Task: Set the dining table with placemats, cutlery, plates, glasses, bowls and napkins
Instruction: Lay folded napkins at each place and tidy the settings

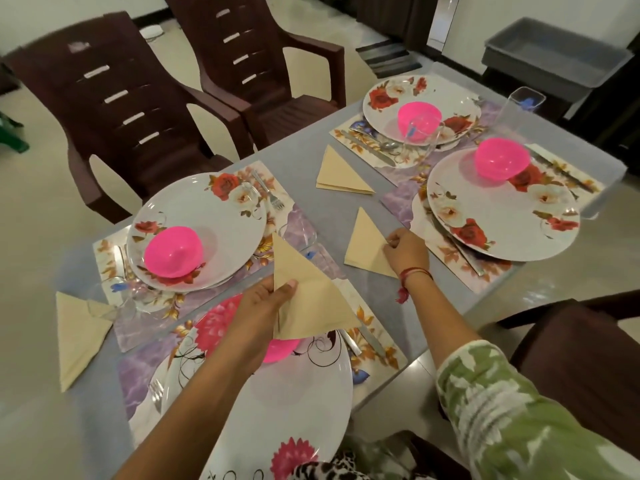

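My left hand (266, 299) pinches a folded beige triangular napkin (311, 299) in the air above the near plate (277, 403). Just right of it, my right hand (405, 251) has its fingers curled on the edge of another beige napkin (363, 244), which lies flat on the table beside the right plate (502, 209). Two more folded napkins lie on the table, one at far centre (337, 174) and one at the left edge (78, 337). Four floral plates sit on placemats, each with a pink bowl (173, 251).
Clear glasses stand by the left plate (114, 299), the far plate (419, 136) and the far right corner (519, 109). Cutlery lies beside the plates. Two dark brown chairs (121, 98) stand behind the table, another at right (581, 358). A grey bin (554, 50) sits far right.
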`<state>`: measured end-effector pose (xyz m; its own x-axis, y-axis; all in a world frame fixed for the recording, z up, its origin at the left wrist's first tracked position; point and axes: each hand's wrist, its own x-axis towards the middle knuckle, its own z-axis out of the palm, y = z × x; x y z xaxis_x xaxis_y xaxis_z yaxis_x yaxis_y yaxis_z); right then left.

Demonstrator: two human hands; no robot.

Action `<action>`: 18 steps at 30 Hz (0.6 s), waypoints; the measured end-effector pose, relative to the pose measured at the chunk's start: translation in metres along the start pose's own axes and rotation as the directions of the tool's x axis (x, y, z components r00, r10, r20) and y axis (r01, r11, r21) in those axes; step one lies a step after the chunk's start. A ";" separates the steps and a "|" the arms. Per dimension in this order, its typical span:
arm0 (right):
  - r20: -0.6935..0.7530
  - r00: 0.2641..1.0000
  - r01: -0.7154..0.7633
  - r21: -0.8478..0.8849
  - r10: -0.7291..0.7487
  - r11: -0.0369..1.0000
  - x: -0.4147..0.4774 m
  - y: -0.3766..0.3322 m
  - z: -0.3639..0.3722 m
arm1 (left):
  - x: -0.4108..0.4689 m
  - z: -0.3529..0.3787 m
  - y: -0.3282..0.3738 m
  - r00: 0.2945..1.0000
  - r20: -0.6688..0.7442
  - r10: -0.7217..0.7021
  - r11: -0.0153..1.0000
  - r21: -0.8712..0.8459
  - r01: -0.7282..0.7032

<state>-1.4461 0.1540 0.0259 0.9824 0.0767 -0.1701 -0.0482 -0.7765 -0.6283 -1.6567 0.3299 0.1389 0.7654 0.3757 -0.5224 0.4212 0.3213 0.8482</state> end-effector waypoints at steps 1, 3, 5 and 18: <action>-0.012 1.000 0.014 -0.007 -0.014 1.000 -0.002 0.002 -0.001 | -0.001 0.001 0.000 1.000 0.002 -0.006 1.000 0.004 0.006; -0.066 0.997 0.035 0.037 -0.033 0.999 -0.008 0.003 -0.005 | -0.004 0.002 0.001 1.000 0.011 -0.016 1.000 0.009 0.016; -0.158 0.987 0.059 0.157 -0.034 0.986 -0.018 -0.002 -0.012 | -0.007 0.000 -0.001 1.000 0.023 -0.020 1.000 0.023 0.020; -0.309 0.909 0.416 0.674 -0.279 0.611 -0.250 -0.119 -0.027 | -0.074 -0.067 -0.005 0.976 0.182 0.116 0.993 -0.020 -0.114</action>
<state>-1.6813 0.2104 0.1641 0.9623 0.0936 0.2554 0.2583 -0.0208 -0.9658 -1.7484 0.3588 0.1675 0.8847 0.2460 -0.3959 0.3213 0.2933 0.9004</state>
